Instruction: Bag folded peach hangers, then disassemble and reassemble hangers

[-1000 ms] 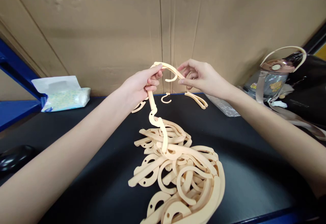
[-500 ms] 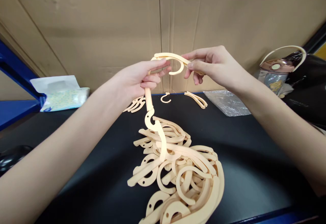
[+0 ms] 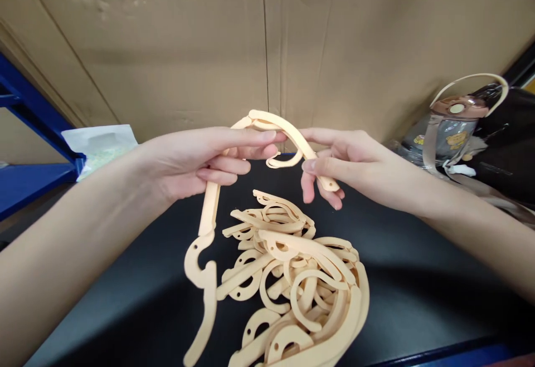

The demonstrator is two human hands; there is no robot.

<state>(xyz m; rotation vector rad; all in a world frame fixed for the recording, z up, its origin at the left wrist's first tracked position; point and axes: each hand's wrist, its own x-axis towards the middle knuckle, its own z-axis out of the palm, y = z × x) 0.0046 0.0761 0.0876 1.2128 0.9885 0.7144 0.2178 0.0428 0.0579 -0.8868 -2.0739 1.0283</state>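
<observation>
Both hands hold up one cream plastic folding clothes hanger (image 3: 209, 208), made of jointed pieces. My left hand (image 3: 209, 158) pinches it near its upper joint, thumb along the top and fingers curled beneath. My right hand (image 3: 338, 161) grips the curved arm at the right, close to its holed end, between thumb and fingers. The hanger's round hook curls between the two hands. From my left hand the other arm hangs down, with a crescent joint and a curved end piece. Below lies a pile of similar hanger pieces (image 3: 288, 239), folded and overlapping.
A black tabletop (image 3: 401, 300) lies beneath, with a cardboard wall (image 3: 188, 49) behind. At the right stand a water bottle (image 3: 453, 127) with a handle and strap, and a black bag (image 3: 501, 150). At left are a soft white packet (image 3: 102, 141) and a blue metal frame (image 3: 37, 116).
Both hands have come lower and nearer with the hanger. Its dangling arm has swung left, off the pile. My right hand now sits closer to the right arm's end.
</observation>
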